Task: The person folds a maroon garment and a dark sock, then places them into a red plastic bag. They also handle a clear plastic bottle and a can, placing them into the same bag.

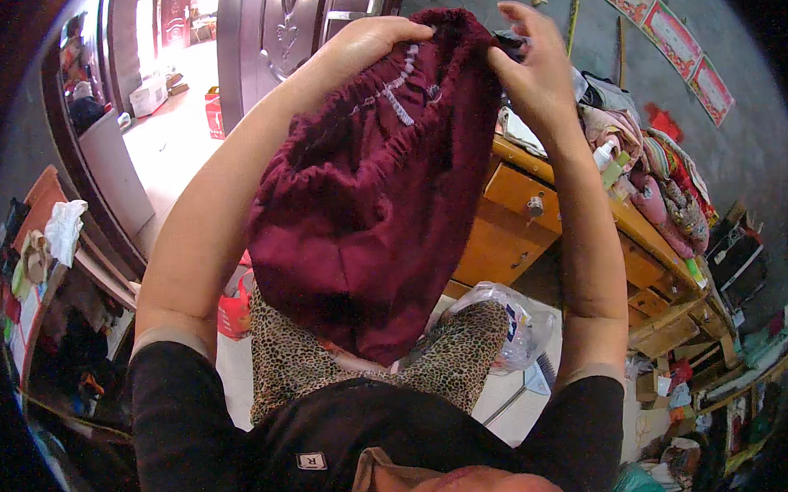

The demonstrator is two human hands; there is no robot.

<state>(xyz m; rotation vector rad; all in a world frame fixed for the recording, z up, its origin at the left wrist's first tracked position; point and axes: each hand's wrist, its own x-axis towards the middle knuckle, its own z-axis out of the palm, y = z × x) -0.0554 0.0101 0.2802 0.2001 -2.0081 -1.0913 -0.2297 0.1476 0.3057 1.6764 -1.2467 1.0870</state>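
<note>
A maroon cloth garment point(366, 208) with a gathered elastic waistband hangs in front of me, above my leopard-print lap. Pale stitching runs along the inside of its band. My left hand point(386, 35) grips the upper edge of the band, its thumb on top and its other fingers hidden by the cloth. At the top right of the garment is my right hand point(534, 65), fingers spread and slightly blurred, with the thumb at the cloth's edge; it does not close on the fabric.
On the right, a wooden cabinet with drawers point(519, 196) bears piled clothes and bedding point(658, 178). A clear plastic bag point(533, 326) and a dustpan point(535, 379) lie on the floor, and a red bag point(235, 307) is at the left. An open door point(264, 55) stands ahead.
</note>
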